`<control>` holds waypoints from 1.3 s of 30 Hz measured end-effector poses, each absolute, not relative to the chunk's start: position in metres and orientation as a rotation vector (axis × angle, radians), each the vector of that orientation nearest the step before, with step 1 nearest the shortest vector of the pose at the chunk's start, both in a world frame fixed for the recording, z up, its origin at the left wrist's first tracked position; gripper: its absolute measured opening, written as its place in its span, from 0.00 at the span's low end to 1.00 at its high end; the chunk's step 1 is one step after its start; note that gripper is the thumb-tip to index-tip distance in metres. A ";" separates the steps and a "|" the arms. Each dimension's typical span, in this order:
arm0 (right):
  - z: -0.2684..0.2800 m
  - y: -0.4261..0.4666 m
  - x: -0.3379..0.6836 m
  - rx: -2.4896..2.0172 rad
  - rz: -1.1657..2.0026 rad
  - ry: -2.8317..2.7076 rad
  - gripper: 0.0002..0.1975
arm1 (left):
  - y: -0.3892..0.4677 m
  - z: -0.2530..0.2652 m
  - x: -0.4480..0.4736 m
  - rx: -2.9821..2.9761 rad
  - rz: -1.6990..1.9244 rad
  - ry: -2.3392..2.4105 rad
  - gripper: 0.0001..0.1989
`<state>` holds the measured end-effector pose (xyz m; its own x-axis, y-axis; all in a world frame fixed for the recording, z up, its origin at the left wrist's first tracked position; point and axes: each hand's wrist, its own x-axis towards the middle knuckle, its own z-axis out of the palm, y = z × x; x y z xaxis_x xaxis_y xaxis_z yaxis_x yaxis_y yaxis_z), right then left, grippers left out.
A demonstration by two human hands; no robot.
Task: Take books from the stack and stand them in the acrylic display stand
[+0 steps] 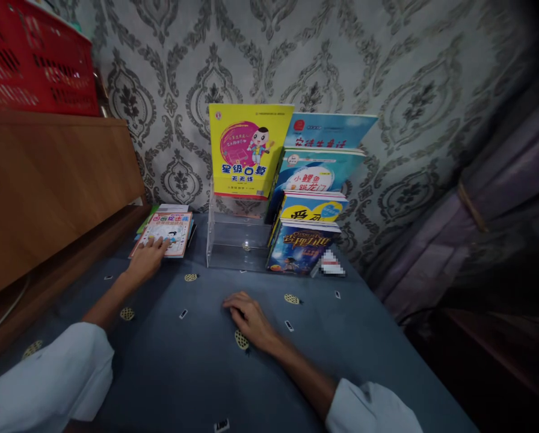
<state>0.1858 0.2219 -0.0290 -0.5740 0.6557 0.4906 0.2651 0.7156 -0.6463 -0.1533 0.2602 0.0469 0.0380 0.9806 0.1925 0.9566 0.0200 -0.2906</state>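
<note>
My left hand (148, 255) lies on the lower part of a white-and-red picture book (172, 225), its fingers stretched out over the cover. That book tops a small pile, with green and dark edges showing beneath it. My right hand (248, 319) rests on the table's dark cloth, fingers loosely extended and holding nothing. Behind it stands a clear stepped book rack (228, 260). A yellow workbook (237, 150) stands upright at its back left. On its right side lean two blue books (337, 129), (326, 171), a yellow-and-blue book (317, 207) and a dark blue book (299, 246).
A wooden cabinet (53, 180) borders the table on the left, with a red plastic basket (39, 66) on top. Patterned wallpaper (414, 108) rises behind the rack. A tied curtain (450, 234) hangs at the right. A small blurred-out item (331, 264) sits beside the rack.
</note>
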 end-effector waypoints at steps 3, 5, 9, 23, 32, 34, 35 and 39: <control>-0.030 0.223 0.186 -0.667 0.656 -2.178 0.15 | 0.243 0.042 -0.145 -1.995 0.120 -1.952 0.33; -0.031 0.223 0.186 -0.669 0.653 -2.185 0.15 | 0.230 0.038 -0.140 -2.006 0.132 -1.948 0.32; -0.034 0.224 0.186 -0.684 0.659 -2.196 0.15 | 0.199 0.025 -0.132 -2.065 0.130 -1.978 0.33; -0.031 0.224 0.184 -0.668 0.652 -2.210 0.16 | 0.132 0.019 -0.143 -2.590 0.103 -2.050 0.29; -0.031 0.224 0.185 -0.697 0.662 -2.224 0.16 | 0.190 -0.022 -0.157 -2.217 -0.163 -2.276 0.33; -0.031 0.224 0.185 -0.700 0.670 -2.221 0.16 | 0.186 -0.031 -0.156 -2.245 -0.183 -2.196 0.32; -0.032 0.224 0.185 -0.706 0.671 -2.219 0.16 | 0.182 -0.034 -0.156 -2.257 -0.200 -2.155 0.32; -0.033 0.225 0.185 -0.739 0.682 -2.194 0.15 | 0.165 -0.040 -0.153 -2.276 -0.295 -2.015 0.33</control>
